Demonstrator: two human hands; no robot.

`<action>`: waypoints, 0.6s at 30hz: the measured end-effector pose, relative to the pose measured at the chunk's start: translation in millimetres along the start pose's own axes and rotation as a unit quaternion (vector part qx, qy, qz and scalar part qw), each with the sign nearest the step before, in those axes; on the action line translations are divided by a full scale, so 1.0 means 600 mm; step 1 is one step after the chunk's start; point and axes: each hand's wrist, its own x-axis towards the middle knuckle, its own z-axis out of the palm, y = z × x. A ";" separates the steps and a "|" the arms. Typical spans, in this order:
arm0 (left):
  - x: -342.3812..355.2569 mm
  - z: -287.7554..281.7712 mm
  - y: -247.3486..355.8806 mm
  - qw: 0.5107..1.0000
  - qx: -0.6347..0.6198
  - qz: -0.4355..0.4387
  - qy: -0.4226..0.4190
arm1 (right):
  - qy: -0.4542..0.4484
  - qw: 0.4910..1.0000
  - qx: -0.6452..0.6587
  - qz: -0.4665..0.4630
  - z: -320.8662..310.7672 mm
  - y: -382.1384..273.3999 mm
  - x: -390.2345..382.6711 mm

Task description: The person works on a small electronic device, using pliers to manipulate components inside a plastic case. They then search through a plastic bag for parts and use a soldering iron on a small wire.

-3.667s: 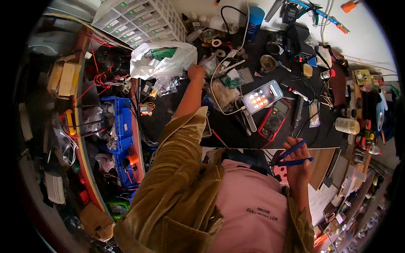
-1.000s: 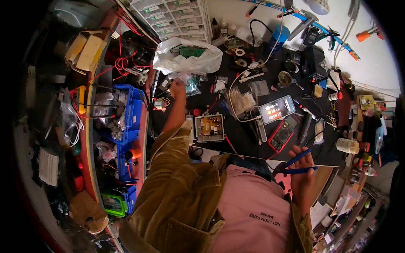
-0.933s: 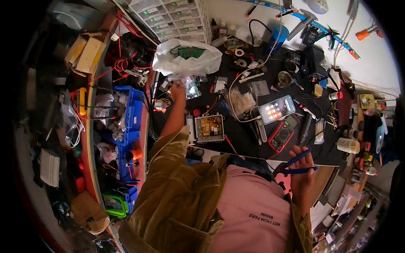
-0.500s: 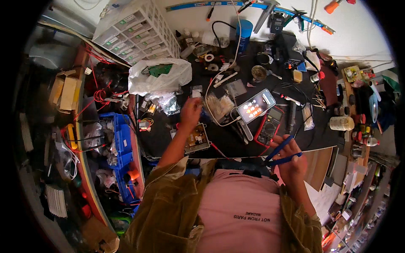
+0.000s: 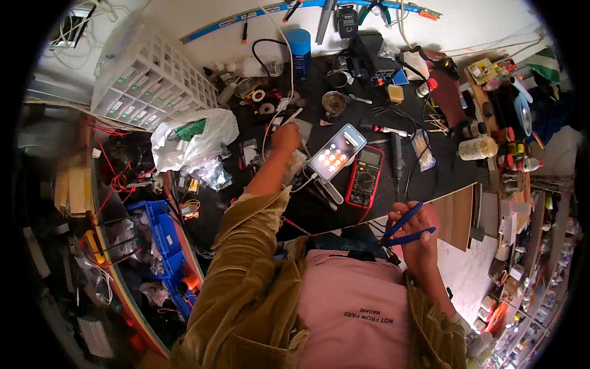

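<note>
Over the black desk [image 5: 464, 165], the left hand [image 5: 287, 139] was beside a clear bag [image 5: 304, 126], left of the lit phone [image 5: 338, 152]; I couldn't tell if it held anything. Well apart, lower and to the right, the right hand [image 5: 421, 246] held blue-handled pliers [image 5: 402, 220], their spread handle ends pointing right, away from the left hand.

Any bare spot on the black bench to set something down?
On the right, between the clear packet of thin sticks and cream round jar. It's crowded around the left hand, white smartphone and red-edged multimeter.
</note>
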 end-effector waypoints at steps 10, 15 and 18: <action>-0.146 -0.147 -0.122 0.891 -0.436 0.045 0.115 | -0.056 0.998 0.009 0.007 0.015 -0.004 0.024; -0.264 -0.194 -0.234 0.873 -0.435 -0.083 0.204 | -0.092 0.995 -0.026 0.014 0.032 0.016 0.036; -0.296 -0.229 -0.238 0.846 -0.425 -0.132 0.292 | -0.128 0.991 -0.031 0.021 0.029 0.032 0.037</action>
